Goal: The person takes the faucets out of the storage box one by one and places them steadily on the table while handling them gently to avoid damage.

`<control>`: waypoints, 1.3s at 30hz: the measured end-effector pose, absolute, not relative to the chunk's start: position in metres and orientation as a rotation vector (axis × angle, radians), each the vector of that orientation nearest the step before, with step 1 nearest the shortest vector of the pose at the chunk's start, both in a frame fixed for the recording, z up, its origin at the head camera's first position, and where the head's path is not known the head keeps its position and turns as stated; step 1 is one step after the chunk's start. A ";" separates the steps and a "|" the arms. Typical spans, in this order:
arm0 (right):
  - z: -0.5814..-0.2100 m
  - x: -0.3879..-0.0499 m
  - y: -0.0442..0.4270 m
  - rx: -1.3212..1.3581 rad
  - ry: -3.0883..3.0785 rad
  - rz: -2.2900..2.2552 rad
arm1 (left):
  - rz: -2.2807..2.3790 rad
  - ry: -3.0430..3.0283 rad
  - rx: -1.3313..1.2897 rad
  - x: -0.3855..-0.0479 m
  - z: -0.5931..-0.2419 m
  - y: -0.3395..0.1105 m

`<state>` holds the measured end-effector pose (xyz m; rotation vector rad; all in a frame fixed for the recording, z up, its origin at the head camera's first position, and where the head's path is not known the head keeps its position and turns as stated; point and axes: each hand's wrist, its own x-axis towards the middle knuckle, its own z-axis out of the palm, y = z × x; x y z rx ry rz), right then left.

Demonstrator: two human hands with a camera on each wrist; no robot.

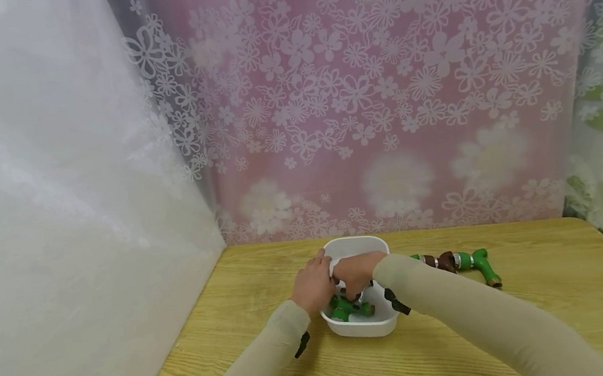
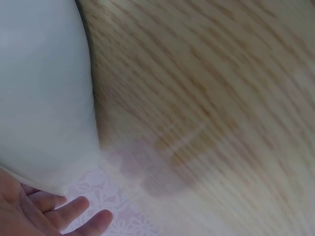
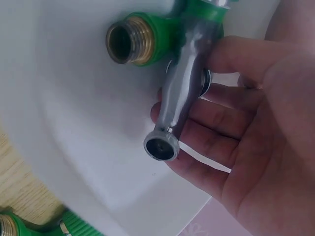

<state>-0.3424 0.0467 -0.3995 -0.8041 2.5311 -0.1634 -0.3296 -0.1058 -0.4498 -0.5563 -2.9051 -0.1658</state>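
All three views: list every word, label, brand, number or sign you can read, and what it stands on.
None can be read in any view.
White tub, metal pipe: no visible lettering.
Pink curtain: flowers, no writing.
Pipe parts on the table: too small to tell.

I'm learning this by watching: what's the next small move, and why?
Probably lift the chrome fitting slightly with the right hand to check that it comes free: its fingers hold that fitting inside the white tub, a green fitting shows close beside it, and the left hand rests on the tub.
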 end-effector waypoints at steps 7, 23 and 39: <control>-0.400 -0.344 0.052 -0.836 2.562 -0.101 | -0.129 -2.912 -0.569 -0.330 -0.448 -0.106; -0.378 -0.341 0.092 -0.985 2.629 -0.142 | -0.150 -2.912 -0.560 -0.330 -0.449 -0.105; -0.361 -0.326 0.152 -1.077 2.681 -0.198 | -0.192 -2.944 -0.567 -0.330 -0.448 -0.106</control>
